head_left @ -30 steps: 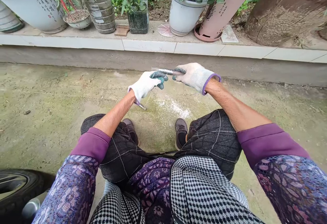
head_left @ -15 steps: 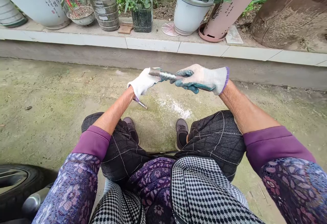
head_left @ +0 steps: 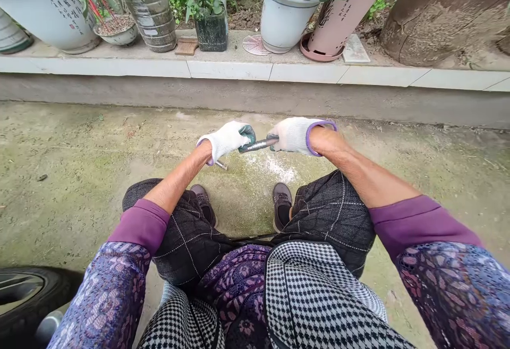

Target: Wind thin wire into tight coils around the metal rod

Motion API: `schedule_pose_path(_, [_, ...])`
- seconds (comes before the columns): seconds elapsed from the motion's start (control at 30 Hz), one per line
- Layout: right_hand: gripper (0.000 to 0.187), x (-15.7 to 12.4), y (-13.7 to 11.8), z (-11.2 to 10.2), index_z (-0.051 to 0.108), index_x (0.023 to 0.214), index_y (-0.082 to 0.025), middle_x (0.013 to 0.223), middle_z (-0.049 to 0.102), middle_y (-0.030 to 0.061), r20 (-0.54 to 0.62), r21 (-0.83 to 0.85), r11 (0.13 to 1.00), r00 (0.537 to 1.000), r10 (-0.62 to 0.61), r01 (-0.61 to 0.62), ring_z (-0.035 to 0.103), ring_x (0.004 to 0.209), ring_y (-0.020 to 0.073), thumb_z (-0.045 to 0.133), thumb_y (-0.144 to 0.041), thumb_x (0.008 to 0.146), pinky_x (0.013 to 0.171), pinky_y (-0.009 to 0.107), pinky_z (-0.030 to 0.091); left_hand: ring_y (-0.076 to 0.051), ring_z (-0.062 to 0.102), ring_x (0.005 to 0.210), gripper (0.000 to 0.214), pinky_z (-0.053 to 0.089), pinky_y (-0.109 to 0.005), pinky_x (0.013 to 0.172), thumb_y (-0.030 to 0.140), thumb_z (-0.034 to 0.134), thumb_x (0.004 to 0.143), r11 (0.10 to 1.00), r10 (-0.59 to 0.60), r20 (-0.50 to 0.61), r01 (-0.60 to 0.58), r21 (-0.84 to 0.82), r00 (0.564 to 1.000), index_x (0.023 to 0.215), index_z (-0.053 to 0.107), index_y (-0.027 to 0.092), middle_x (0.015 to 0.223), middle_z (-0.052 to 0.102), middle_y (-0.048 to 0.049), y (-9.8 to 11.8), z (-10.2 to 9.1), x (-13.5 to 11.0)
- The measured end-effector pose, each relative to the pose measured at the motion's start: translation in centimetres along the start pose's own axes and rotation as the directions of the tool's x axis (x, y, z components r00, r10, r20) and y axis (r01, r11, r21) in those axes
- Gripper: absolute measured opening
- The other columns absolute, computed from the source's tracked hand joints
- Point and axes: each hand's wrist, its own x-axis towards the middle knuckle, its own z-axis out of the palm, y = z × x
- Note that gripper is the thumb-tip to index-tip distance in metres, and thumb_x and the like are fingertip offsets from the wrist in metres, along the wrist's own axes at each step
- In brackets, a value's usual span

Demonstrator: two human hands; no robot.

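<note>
I sit with both gloved hands held out over my knees. My left hand (head_left: 227, 139) and my right hand (head_left: 294, 134) each grip one end of a short grey metal rod (head_left: 258, 145) that spans the gap between them. Both fists are closed round it. A thin metal piece (head_left: 221, 165) pokes out below my left wrist; what it belongs to is unclear. Below the hands a patch of white powder (head_left: 274, 167) lies on the concrete ground, near my two shoes.
A tiled ledge (head_left: 231, 69) runs across the back with several plant pots, a white pot (head_left: 283, 22) and a dark bottle planter (head_left: 153, 17) among them. A tyre (head_left: 24, 298) sits at the lower left. A large tree trunk (head_left: 442, 17) stands at the right.
Both hands dropped lower and turned over, knuckles now up. The rod, earlier raised and lying over the right hand's fingers, now sits lower between two closed fists.
</note>
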Motion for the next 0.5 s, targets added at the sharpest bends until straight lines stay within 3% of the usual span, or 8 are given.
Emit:
schedule_pose_path(0.03, [0.003,0.1,-0.2,-0.2,0.074,0.074,-0.023,0.061,0.061,0.0037,-0.011,-0.098,0.995,0.999,0.035,-0.035,0.058,0.064,0.0212,0.074,-0.026,0.072,0.061,0.035,0.038,-0.015,0.061,0.065,0.031,0.049,-0.029,0.067,0.010,0.058,0.072,0.998,-0.027,-0.013,0.027,-0.055,1.000,0.096,0.077,0.013,0.072,0.071,-0.0029,0.3,0.0,-0.2])
schedule_pose_path(0.1, [0.018,0.1,-0.2,-0.7,0.077,0.092,-0.023,0.075,0.069,0.0074,-0.072,-0.246,0.965,0.994,0.079,-0.094,0.061,0.069,0.0229,0.067,-0.033,0.081,0.061,0.036,0.038,-0.016,0.064,0.068,0.041,0.051,-0.029,0.070,0.011,0.060,0.075,0.981,-0.075,-0.040,0.066,-0.180,0.996,0.113,0.075,0.012,0.072,0.072,-0.0025,1.0,-0.1,-0.6])
schedule_pose_path(0.23, [0.034,0.1,0.5,-1.9,0.075,0.115,-0.020,0.093,0.073,0.0113,-0.231,-0.268,0.952,0.969,0.086,-0.148,0.063,0.078,0.0242,0.060,-0.038,0.090,0.064,0.036,0.039,-0.018,0.071,0.084,0.063,0.055,-0.033,0.086,0.006,0.065,0.072,0.895,-0.092,-0.153,0.014,-0.446,0.984,0.135,0.063,0.008,0.088,0.077,-0.0064,2.3,-0.5,-1.3])
schedule_pose_path(0.3, [0.034,0.2,0.8,-2.3,0.074,0.114,-0.018,0.094,0.072,0.0113,-0.307,-0.223,0.962,0.948,0.082,-0.156,0.063,0.079,0.0240,0.061,-0.038,0.089,0.066,0.036,0.040,-0.017,0.071,0.083,0.061,0.056,-0.036,0.090,0.007,0.064,0.076,0.835,-0.105,-0.191,-0.018,-0.550,0.976,0.137,0.060,0.007,0.086,0.076,-0.0069,2.5,-0.7,-1.4])
schedule_pose_path(0.37, [0.030,0.4,0.9,-2.7,0.073,0.108,-0.018,0.087,0.070,0.0092,-0.378,-0.137,0.980,0.922,0.082,-0.144,0.060,0.075,0.0217,0.062,-0.037,0.089,0.065,0.035,0.040,-0.016,0.070,0.079,0.045,0.057,-0.036,0.089,0.012,0.064,0.082,0.807,-0.131,-0.207,-0.017,-0.591,0.969,0.127,0.065,0.007,0.082,0.073,-0.0069,2.5,-0.9,-1.4])
schedule_pose_path(0.43, [0.025,0.4,0.5,-2.9,0.071,0.104,-0.018,0.075,0.063,0.0055,-0.394,0.051,0.993,0.912,0.118,-0.107,0.055,0.065,0.0178,0.061,-0.036,0.089,0.059,0.032,0.040,-0.014,0.069,0.076,0.026,0.057,-0.035,0.088,0.016,0.065,0.086,0.805,-0.140,-0.213,-0.014,-0.593,0.967,0.110,0.070,0.008,0.081,0.072,-0.0076,2.4,-1.0,-1.4])
schedule_pose_path(0.5, [0.024,0.4,-0.1,-3.0,0.068,0.104,-0.018,0.068,0.057,0.0025,-0.341,0.284,0.958,0.929,0.142,-0.042,0.049,0.057,0.0143,0.062,-0.037,0.091,0.052,0.030,0.041,-0.013,0.067,0.074,0.015,0.057,-0.035,0.088,0.015,0.064,0.087,0.801,-0.121,-0.208,-0.029,-0.598,0.971,0.099,0.070,0.009,0.084,0.073,-0.0087,2.3,-1.0,-1.3])
